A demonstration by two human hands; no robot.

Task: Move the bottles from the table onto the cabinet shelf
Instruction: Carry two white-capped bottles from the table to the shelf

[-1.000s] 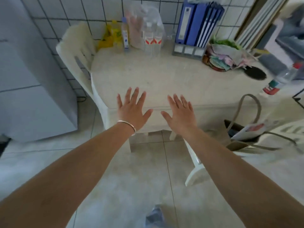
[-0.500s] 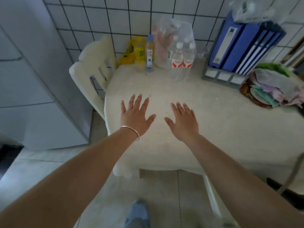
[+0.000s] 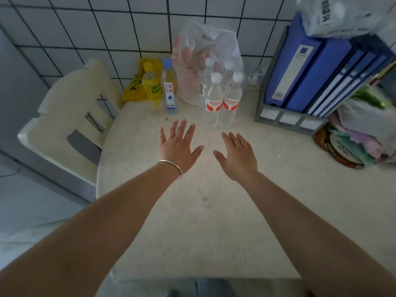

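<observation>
Both hands are spread flat, palms down, fingers straight and apart, holding nothing. The left hand (image 3: 179,147), with a silver bangle (image 3: 171,168) at the wrist, and the right hand (image 3: 237,155) are over the pale counter (image 3: 192,221), just short of the bottles.

The four clear water bottles (image 3: 220,97) with white caps and red labels stand upright in a tight cluster at the back of the counter, long axes vertical, caps up. Left of that cluster, a slim clear bottle with a blue cap (image 3: 169,86) and a yellow drink bottle (image 3: 152,87) also stand upright, side by side. A plastic bag (image 3: 192,52) sits behind the cluster against the tiled wall. Right of the cluster is a grey rack of blue binders (image 3: 317,67). A white chair (image 3: 70,116) stands at the counter's left edge.
</observation>
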